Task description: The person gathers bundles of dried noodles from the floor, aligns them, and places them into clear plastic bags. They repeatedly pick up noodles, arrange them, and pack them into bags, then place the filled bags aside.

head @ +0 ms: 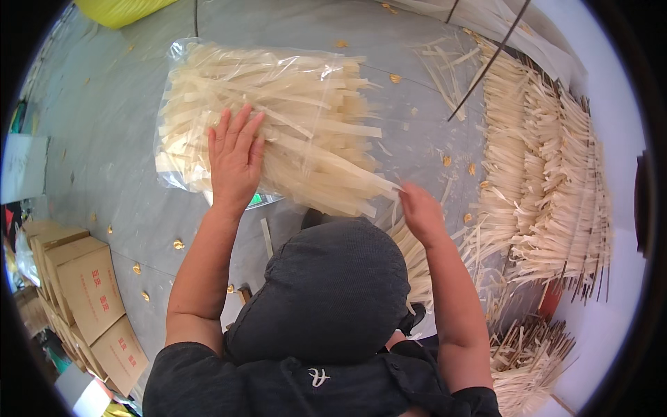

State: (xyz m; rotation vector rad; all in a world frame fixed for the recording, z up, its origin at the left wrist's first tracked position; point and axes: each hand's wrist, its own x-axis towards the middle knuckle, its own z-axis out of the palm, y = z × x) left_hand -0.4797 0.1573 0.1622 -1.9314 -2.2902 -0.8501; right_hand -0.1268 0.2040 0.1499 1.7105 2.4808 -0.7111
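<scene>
A clear plastic bag (250, 68) full of flat, pale dried strips lies in front of me on a digital scale (260, 200), whose lit display shows partly below the bag. My left hand (235, 151) rests flat on the bag, fingers slightly spread. At the bag's open right end, strips (359, 112) stick out. My right hand (419, 208) is closed on the end of a few pale strips (365, 176) that run out of the bundle; its fingertips are slightly blurred.
Rows of hanging-type strips on thin rods (547, 172) lie along the right wall. More strips (526, 359) are piled at lower right. Cardboard boxes (86, 286) bearing writing are stacked at left. A yellow sack (117, 10) lies at upper left. Small yellowish pieces dot the grey floor (125, 172).
</scene>
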